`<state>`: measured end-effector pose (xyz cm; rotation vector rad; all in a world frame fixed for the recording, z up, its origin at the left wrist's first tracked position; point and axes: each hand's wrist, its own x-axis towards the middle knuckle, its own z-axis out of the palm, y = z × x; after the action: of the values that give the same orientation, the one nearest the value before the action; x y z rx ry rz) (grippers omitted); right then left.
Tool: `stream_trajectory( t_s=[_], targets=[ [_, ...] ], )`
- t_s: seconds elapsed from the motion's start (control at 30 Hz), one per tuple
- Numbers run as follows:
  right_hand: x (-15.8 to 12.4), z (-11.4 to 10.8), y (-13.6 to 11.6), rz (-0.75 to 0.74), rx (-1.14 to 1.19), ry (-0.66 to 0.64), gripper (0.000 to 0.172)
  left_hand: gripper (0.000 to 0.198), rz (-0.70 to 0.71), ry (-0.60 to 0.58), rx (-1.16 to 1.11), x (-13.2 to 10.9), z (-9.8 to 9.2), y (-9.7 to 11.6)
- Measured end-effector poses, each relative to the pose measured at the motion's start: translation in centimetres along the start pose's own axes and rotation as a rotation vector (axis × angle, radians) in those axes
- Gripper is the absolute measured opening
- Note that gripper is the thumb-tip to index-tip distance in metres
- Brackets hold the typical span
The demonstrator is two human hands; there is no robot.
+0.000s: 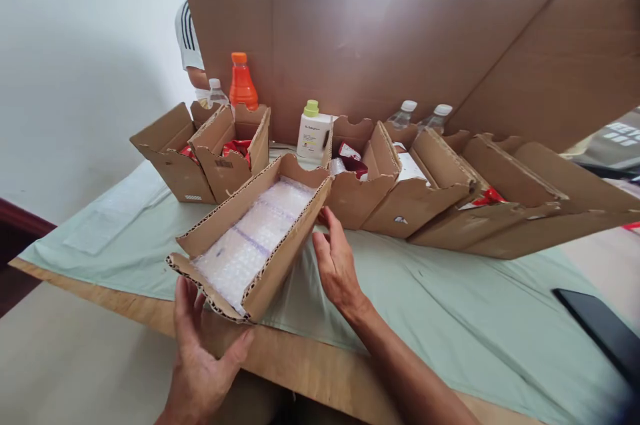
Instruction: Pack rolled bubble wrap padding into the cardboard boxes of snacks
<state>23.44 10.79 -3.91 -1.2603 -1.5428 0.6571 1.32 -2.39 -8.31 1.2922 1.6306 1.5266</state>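
Observation:
An open-topped cardboard box (287, 258) sits at an angle near the table's front edge, with a clear bubble-wrapped pack (255, 231) lying inside. My left hand (205, 351) is at the box's front end, thumb spread wide and fingertips at the front flap, partly hidden by it. Beside the box's right wall is my right hand (337, 265), its fingers stretched toward the far right corner. Whether those fingertips touch the cardboard is hard to tell. Neither hand is wrapped round anything.
More cardboard boxes (363, 201) with red packets stand in a row behind. Further back are an orange bottle (243, 85), a white bottle (313, 131) and a tall cardboard screen (360, 45). A dark flat device (600, 338) lies right. People are beyond the screen.

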Motion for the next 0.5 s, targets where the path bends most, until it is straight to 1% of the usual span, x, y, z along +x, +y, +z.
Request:
stream_trajectory(
  t_s=[0.07, 0.1, 0.17, 0.23, 0.37, 0.43, 0.5],
  targets=[
    [-0.8, 0.4, 0.6, -0.016, -0.001, -0.019, 0.068, 0.109, -0.040, -0.028, 0.001, 0.4, 0.4, 0.0],
    [-0.9, 0.7, 0.8, -0.024, 0.001, -0.023, 0.068, 0.105, -0.053, -0.022, 0.004, 0.5, 0.8, 0.1],
    [-0.4, 1.2, 0.8, -0.028, 0.005, -0.023, 0.070, 0.101, -0.077, 0.008, 0.008, 0.4, 1.6, 0.3],
    [0.4, 1.6, 0.6, -0.036, 0.007, -0.028, 0.073, 0.102, -0.081, 0.016, 0.005, 0.3, 2.5, 0.6],
    [1.5, 1.8, 0.2, -0.106, 0.037, -0.033, 0.070, 0.103, 0.011, -0.027, -0.032, 0.3, 4.4, 1.4],
    [1.6, 1.6, 0.6, -0.138, 0.071, -0.032, 0.067, 0.100, 0.056, -0.052, -0.040, 0.8, 5.5, 1.8],
    [1.6, 1.3, 1.6, -0.104, 0.095, -0.015, 0.063, 0.097, 0.090, -0.084, -0.027, 1.9, 6.8, 2.1]
  ],
)
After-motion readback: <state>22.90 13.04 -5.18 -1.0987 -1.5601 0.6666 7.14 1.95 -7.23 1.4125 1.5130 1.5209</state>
